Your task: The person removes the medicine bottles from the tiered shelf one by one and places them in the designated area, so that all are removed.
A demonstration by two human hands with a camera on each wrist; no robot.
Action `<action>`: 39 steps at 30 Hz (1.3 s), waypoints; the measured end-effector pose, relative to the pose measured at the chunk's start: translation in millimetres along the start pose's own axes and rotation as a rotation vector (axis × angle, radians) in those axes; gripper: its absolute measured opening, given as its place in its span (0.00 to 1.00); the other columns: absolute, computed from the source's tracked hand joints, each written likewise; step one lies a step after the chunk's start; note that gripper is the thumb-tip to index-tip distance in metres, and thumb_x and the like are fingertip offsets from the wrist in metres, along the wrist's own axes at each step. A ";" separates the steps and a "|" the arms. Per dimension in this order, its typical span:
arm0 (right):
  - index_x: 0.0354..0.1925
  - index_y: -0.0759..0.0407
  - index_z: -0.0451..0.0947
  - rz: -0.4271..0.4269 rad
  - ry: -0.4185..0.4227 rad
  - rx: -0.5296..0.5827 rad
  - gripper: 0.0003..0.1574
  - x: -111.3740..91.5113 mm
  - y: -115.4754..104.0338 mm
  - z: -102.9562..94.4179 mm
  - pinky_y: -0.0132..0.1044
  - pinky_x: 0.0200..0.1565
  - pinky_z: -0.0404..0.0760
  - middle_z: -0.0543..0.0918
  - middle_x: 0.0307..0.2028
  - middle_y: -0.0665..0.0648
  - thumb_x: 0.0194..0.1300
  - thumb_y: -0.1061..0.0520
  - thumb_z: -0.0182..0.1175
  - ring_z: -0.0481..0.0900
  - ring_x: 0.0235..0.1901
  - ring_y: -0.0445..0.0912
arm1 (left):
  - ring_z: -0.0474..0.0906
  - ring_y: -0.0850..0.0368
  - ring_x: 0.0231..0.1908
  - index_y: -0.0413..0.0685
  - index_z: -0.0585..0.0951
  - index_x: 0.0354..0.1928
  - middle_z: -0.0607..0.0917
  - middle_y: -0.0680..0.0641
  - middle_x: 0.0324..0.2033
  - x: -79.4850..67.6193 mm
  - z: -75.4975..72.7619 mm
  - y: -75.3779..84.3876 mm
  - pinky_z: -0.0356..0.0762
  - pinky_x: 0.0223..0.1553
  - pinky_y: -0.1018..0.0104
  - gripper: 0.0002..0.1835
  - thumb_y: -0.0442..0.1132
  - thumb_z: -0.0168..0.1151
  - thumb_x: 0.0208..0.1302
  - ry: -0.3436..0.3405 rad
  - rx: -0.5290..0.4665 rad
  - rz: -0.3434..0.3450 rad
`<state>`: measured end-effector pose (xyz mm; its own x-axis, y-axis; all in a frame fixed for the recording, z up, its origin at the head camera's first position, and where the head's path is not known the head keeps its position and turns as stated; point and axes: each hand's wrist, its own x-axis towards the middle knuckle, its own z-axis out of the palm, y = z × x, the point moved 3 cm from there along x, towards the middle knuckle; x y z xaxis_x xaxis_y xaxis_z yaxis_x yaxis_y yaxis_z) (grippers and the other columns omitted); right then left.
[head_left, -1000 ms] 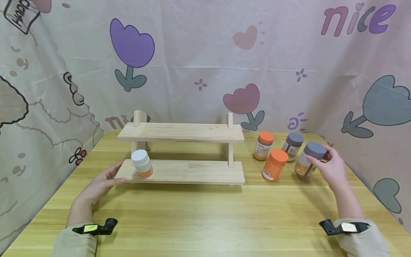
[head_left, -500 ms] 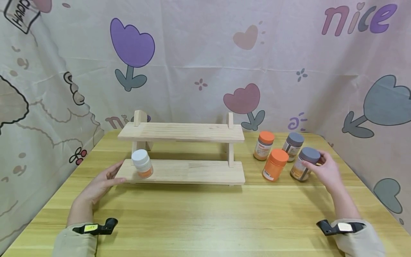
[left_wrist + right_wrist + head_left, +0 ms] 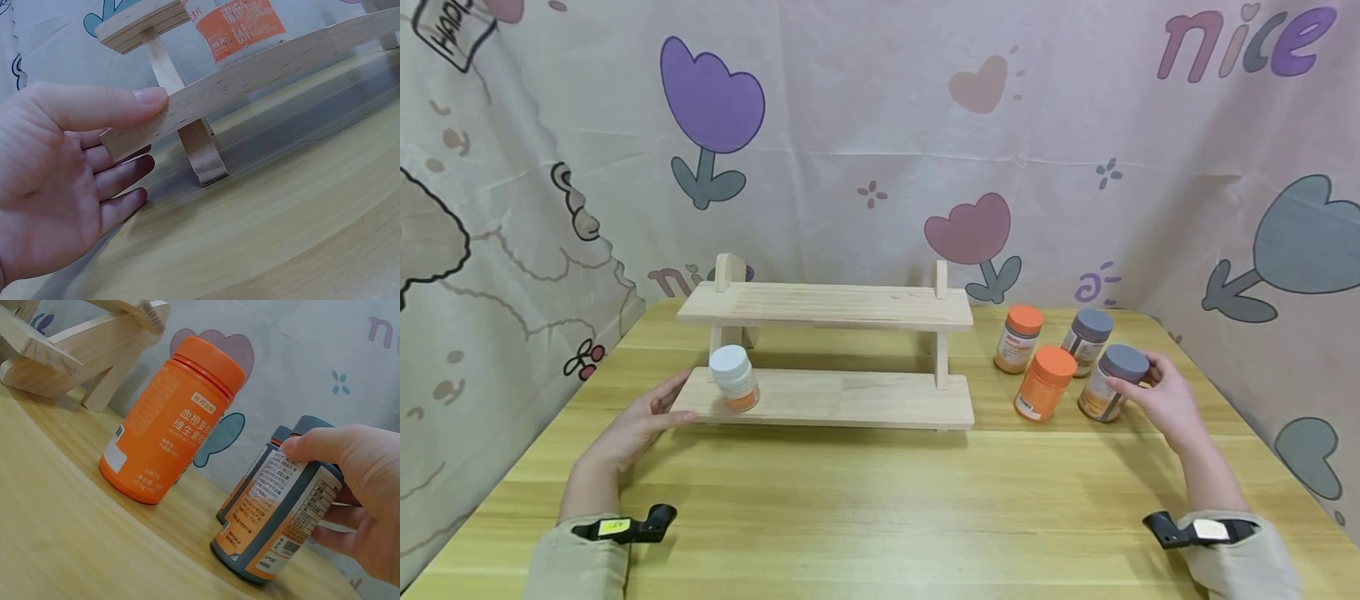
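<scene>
A two-tier wooden shelf (image 3: 850, 398) stands on the table, with a white-capped bottle (image 3: 735, 379) upright at the left of its lower board. My left hand (image 3: 636, 429) grips that board's left end, the thumb on its front edge and the fingers behind and below, as the left wrist view shows. At the right, my right hand (image 3: 1165, 404) holds a grey-capped supplement bottle (image 3: 275, 512) between thumb and fingers; the bottle stands upright on the table. Just left of it is an all-orange bottle (image 3: 172, 422). Behind them are an orange-capped bottle (image 3: 1018, 340) and another grey-capped bottle (image 3: 1086, 342).
The wooden table (image 3: 880, 517) stretches in front of the shelf toward me. A printed cloth (image 3: 842, 100) hangs behind and along both sides. The shelf's upper board (image 3: 823, 305) sits farther back than the lower one.
My right hand has brought the grey-capped bottle slightly left and nearer the orange bottle, and over the last half second it stays there. My left hand keeps its hold on the shelf.
</scene>
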<state>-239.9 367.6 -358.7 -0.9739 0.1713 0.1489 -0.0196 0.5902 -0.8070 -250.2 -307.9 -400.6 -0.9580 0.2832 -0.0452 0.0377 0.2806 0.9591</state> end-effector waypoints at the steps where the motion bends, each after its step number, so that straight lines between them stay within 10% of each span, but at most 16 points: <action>1: 0.66 0.77 0.44 0.000 -0.006 0.008 0.50 0.0 0.2 -0.2 0.61 0.58 0.59 0.57 0.62 0.79 0.63 0.50 0.59 0.57 0.60 0.69 | 0.32 0.35 0.67 0.34 0.37 0.70 0.35 0.33 0.69 0.0 -0.1 0.6 0.58 0.54 0.85 0.45 0.35 0.57 0.64 0.001 -0.001 -0.001; 12: 0.68 0.75 0.44 -0.018 -0.013 -0.014 0.50 0.9 4.0 -1.9 0.60 0.57 0.61 0.57 0.62 0.78 0.64 0.50 0.59 0.58 0.59 0.69 | 0.33 0.34 0.67 0.35 0.37 0.70 0.36 0.32 0.69 -1.1 0.7 2.2 0.59 0.54 0.84 0.45 0.33 0.56 0.64 -0.002 -0.005 0.009; 19: 0.67 0.72 0.51 -0.099 0.087 -0.022 0.45 1.7 -3.8 -9.1 0.13 0.40 0.65 0.67 0.58 0.66 0.63 0.51 0.60 0.66 0.53 0.41 | 0.33 0.34 0.67 0.36 0.37 0.71 0.35 0.33 0.69 -0.7 -0.6 -0.2 0.58 0.55 0.84 0.45 0.34 0.56 0.64 0.000 -0.003 0.011; 24: 0.63 0.71 0.58 -0.161 0.186 0.012 0.39 0.2 -16.4 -15.9 0.13 0.42 0.68 0.71 0.45 0.41 0.61 0.55 0.62 0.66 0.44 0.27 | 0.33 0.35 0.67 0.35 0.37 0.70 0.35 0.33 0.69 0.0 -0.5 -0.3 0.58 0.54 0.85 0.45 0.34 0.57 0.64 0.000 -0.007 0.016; 39: 0.64 0.62 0.63 -0.189 0.187 0.035 0.36 -2.7 -71.0 -18.1 0.16 0.47 0.68 0.73 0.49 0.42 0.62 0.51 0.61 0.70 0.48 0.32 | 0.32 0.34 0.67 0.32 0.37 0.70 0.35 0.31 0.69 1.2 0.2 -0.9 0.58 0.53 0.86 0.45 0.34 0.57 0.64 -0.006 -0.014 0.026</action>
<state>-231.8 339.5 -291.5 -0.8937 0.2052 0.3990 -0.2079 0.5987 -0.7735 -251.4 -307.7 -401.5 -0.9550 0.2959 -0.0218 0.0585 0.2601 0.9638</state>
